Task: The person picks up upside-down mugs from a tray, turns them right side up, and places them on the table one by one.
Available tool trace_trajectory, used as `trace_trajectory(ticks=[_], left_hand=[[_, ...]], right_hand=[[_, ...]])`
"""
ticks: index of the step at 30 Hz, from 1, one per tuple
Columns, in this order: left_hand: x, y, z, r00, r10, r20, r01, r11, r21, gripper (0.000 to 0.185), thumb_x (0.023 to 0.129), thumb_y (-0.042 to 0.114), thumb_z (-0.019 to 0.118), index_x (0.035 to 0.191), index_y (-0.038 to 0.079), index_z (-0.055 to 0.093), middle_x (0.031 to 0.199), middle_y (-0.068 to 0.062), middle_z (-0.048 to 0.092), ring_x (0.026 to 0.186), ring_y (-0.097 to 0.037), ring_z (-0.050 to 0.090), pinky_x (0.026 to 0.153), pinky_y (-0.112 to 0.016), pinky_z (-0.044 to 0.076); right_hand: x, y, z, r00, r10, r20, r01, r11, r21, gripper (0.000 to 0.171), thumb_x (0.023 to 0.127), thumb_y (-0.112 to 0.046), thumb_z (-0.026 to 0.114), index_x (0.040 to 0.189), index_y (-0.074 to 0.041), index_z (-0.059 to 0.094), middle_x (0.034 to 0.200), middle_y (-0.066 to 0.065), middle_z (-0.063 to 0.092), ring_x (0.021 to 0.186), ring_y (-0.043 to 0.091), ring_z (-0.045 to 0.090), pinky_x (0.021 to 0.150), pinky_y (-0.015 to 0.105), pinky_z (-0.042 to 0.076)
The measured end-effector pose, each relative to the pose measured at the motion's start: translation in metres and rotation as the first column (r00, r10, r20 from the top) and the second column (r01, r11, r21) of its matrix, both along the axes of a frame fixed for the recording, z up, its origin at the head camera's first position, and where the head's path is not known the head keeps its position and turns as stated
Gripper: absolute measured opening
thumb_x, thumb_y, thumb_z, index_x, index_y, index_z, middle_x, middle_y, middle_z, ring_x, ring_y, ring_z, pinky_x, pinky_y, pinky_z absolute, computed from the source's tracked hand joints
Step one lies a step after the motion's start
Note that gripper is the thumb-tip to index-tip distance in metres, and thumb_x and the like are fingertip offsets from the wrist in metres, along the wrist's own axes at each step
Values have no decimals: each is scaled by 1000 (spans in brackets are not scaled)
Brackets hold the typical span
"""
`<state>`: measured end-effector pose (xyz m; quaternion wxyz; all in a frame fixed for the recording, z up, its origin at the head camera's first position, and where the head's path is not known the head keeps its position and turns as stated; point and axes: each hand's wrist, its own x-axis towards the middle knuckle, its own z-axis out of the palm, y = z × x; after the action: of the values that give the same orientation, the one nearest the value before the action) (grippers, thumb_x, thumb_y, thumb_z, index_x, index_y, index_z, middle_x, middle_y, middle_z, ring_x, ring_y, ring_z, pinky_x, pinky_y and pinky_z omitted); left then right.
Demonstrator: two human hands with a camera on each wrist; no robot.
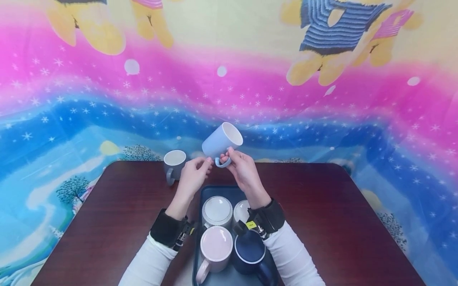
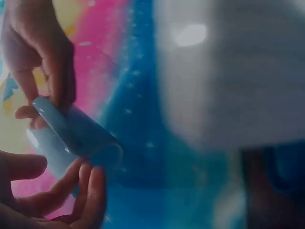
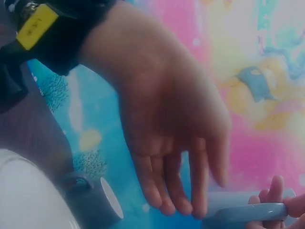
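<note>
Above the far edge of the table, a light blue mug (image 1: 217, 143) is tilted in the air with its white inside facing up and to the right. My right hand (image 1: 245, 170) pinches it by the handle, which points down. My left hand (image 1: 193, 174) is raised beside the base end of the mug, fingertips close to the handle. Loosely bent fingers (image 3: 178, 191) of that hand show in the right wrist view, apart from the thumb. The left wrist view shows the mug from its underside, with the right hand at its handle.
A dark grey tray (image 1: 205, 191) on the brown table (image 1: 322, 206) bears upside-down mugs: a white one (image 1: 217, 209), another white one (image 1: 241, 210), a pink one (image 1: 216, 243) and a navy one (image 1: 249, 247). A grey mug (image 1: 174, 167) stands upright at the far left edge.
</note>
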<state>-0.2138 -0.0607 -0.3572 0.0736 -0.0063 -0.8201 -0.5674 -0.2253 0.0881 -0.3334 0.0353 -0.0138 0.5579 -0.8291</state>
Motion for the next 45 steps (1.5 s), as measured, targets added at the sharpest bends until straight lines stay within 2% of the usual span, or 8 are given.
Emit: trace_trajectory(ticks=[3,6,13,19,23,33,39,45], left_hand=[[0,-7,-15,994,49,-97,-61,991,-116,27,96,24,53,112,4,65,108,-16,62,99,-29,61,86,-42,50],[1,-13,-33,984,59,-167,-94,974,-206,29,95,19,54,118,2,61,116,-19,56,108,-33,57,92,-46,47],[4,-20,-63,976,-7,-218,-72,932,-356,40,94,18,55,130,1,52,133,-19,48,126,-36,42,105,-50,36],[11,-25,-80,969,-60,-241,-71,864,-498,48,92,17,60,134,-2,49,140,-24,43,131,-41,37,104,-58,34],[14,-28,-89,976,-89,-198,-43,815,-578,53,90,20,62,136,-2,46,143,-26,40,133,-44,34,102,-62,34],[25,-35,-94,992,-128,-8,91,743,-663,62,88,27,65,139,-1,42,146,-28,34,135,-47,29,107,-62,28],[30,-38,-96,992,-121,47,120,728,-675,63,89,28,64,140,0,41,147,-27,33,136,-47,28,108,-63,26],[35,-43,-99,991,-117,69,132,726,-675,63,88,29,64,140,-1,42,147,-27,34,136,-47,28,108,-62,25]], right_hand=[[-3,-2,-2,1000,-11,-8,11,1000,19,29,99,-15,48,75,-5,59,80,4,61,82,13,60,84,26,52],[-6,-4,-3,1000,-18,-6,18,999,32,27,99,-15,49,78,-3,60,80,4,62,82,12,62,87,28,52],[-16,-7,-4,1000,3,-2,-3,997,76,21,98,-15,51,89,2,60,80,2,63,83,10,65,100,37,47],[-23,-13,-4,1000,12,-12,-11,995,101,23,97,-14,52,92,7,61,81,3,64,81,11,66,100,39,46],[-27,-16,-5,1000,23,-4,-22,992,128,25,97,-14,53,95,9,61,83,5,65,85,13,67,100,38,47],[-41,-24,-12,998,50,40,-57,980,192,28,97,-18,54,101,9,63,89,8,67,103,25,66,102,38,45],[-50,-34,-15,995,68,70,-81,979,189,29,97,-16,53,104,11,63,89,10,68,107,28,65,103,37,44],[-55,-39,-17,990,93,106,-114,970,216,30,98,-17,52,106,9,64,88,9,69,107,27,65,103,38,44]])
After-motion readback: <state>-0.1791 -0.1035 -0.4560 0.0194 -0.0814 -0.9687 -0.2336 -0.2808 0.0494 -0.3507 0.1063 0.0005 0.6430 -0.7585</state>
